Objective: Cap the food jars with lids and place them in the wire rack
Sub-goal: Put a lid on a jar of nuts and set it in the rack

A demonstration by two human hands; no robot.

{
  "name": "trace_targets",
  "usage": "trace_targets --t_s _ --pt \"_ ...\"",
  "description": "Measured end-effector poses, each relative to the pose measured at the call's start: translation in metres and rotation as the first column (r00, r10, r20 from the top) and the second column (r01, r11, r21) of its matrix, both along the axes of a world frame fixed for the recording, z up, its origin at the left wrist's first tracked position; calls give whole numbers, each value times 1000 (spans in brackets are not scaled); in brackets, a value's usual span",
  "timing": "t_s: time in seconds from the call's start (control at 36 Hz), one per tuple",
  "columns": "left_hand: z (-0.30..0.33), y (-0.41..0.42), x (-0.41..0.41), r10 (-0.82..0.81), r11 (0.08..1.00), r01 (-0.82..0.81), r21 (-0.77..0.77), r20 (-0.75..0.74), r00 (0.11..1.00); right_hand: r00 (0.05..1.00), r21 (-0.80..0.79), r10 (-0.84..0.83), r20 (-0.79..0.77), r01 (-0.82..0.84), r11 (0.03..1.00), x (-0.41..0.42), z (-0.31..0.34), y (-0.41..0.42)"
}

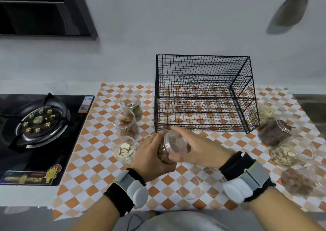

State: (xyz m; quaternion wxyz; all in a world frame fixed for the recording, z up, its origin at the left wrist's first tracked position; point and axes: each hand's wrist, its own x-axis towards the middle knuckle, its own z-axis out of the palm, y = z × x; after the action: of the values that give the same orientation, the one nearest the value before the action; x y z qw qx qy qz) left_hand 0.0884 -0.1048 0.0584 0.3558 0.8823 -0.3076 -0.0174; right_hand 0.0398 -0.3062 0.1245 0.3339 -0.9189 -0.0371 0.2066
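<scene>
A clear jar of brown food is held tilted just in front of the black wire rack. My left hand grips the jar's body from the left. My right hand is closed around the clear lid on the jar's mouth. The rack stands on the checkered mat with nothing inside it. Three open jars stand in a row at the left: one with pale chips, one with reddish pieces, one with dark bits. Clear loose lids lie on the mat near my right wrist.
Several more jars of food stand at the right: a dark brown one, a nut mix, a reddish one and a pale grain one. A black gas stove fills the left. A spatula hangs on the wall.
</scene>
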Motion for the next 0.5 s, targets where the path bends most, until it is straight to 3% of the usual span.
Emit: trace_targets --t_s 0.06,0.17,0.28,0.36,0.5 --pt "2 -1 1 -8 1000 8 -9 4 1000 999 -13 38 38 -38 999 -1 4 -3" --pt "4 -5 3 -8 1000 9 -18 18 1000 991 -96 -72 116 83 992 3 2 3" --pt "7 -7 3 -4 1000 4 -18 9 1000 993 -180 -55 107 74 981 8 1 4" --pt "9 -10 5 -7 999 6 -34 -9 1000 990 -176 -56 132 79 981 5 -1 6" --pt "14 -19 7 22 997 -25 -75 -45 999 952 -139 -204 227 239 961 7 -11 14"
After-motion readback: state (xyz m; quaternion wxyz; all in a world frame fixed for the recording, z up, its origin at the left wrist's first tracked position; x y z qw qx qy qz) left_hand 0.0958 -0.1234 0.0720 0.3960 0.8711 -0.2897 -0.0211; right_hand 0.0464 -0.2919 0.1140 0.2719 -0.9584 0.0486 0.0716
